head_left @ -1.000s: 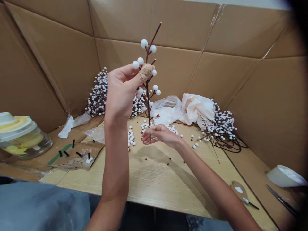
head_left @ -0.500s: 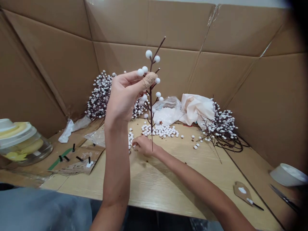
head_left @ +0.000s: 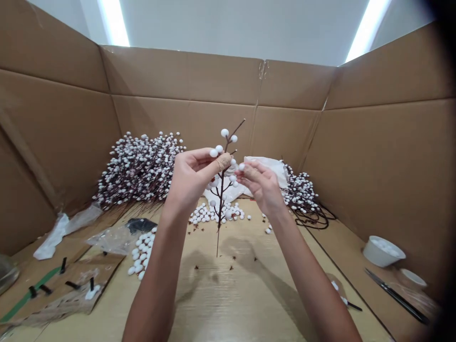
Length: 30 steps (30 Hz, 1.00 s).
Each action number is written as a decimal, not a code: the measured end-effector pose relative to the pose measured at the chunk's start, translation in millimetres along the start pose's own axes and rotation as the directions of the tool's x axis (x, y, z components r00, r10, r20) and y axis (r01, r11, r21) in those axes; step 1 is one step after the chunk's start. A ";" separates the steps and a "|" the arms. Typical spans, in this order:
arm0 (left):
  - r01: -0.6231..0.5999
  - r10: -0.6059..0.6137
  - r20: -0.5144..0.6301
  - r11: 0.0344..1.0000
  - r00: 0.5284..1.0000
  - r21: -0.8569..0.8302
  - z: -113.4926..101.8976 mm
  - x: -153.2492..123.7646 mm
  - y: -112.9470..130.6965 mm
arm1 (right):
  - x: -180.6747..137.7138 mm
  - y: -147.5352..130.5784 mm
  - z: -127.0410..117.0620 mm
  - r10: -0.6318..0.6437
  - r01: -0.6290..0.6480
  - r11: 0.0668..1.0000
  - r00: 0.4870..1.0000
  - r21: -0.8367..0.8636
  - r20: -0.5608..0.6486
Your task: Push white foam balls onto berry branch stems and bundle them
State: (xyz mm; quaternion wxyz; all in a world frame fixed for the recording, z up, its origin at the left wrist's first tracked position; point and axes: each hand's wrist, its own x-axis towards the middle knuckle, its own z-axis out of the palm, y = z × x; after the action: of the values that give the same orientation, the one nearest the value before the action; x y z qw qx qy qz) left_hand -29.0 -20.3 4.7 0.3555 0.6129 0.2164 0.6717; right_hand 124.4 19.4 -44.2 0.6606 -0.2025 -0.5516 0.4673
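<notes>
Lt. wood-grain table (head_left: 221, 304), wht. balls (head_left: 203, 214) lay loose toward back, 2nd wht. cluster (head_left: 142, 249) sat L, sm. brn. bits (head_left: 231, 268) were scattered mid-table, torn cardbd. pc. (head_left: 103, 280) lay front L

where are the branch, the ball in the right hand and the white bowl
Branch (head_left: 221, 194): head view, on its brown stem.
Ball (head_left: 241, 166): head view, middle of its white surface.
White bowl (head_left: 376, 257): head view, on its outer wall.

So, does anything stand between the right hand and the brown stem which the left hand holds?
In this view, white balls on the brown stem sit between it and the right hand; nothing else visible does.
</notes>
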 end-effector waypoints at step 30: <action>-0.081 0.083 -0.017 0.995 0.996 0.066 44.3 -15.6 -3.5 | -22.8 -49.9 6.2 -0.259 0.259 0.966 0.966 -0.003 0.003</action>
State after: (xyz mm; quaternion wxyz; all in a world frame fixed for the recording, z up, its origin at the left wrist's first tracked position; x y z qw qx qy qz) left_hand 14.9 -36.1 -1.4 0.3053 0.6258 0.2162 0.6844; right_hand 139.4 -25.4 -15.5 0.7148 -0.1292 -0.5750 0.3764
